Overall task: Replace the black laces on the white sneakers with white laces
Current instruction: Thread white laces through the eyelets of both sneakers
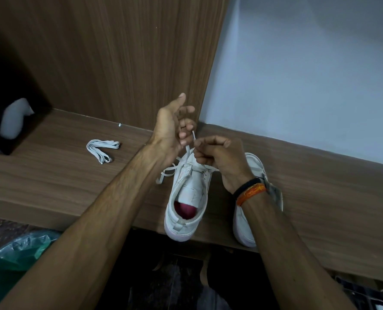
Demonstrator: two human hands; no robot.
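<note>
Two white sneakers stand on a wooden shelf [63, 175], heels toward me. The left sneaker [187, 198] shows a red insole and carries a white lace [167, 172] that trails off its left side. Over its front, my left hand [174, 128] curls its fingers around the lace's raised end. Right beside it, my right hand [217, 157] pinches the same lace near the eyelets. My right forearm covers most of the right sneaker [252, 166]. A second white lace [103, 149] lies folded in a bundle on the shelf to the left. No black lace is visible.
A brown wooden panel [119, 63] rises behind the shelf, meeting a pale wall [309, 74] on the right. A grey bundle [13, 119] sits in a dark recess at far left. A green plastic bag [18, 251] lies below the shelf's front edge.
</note>
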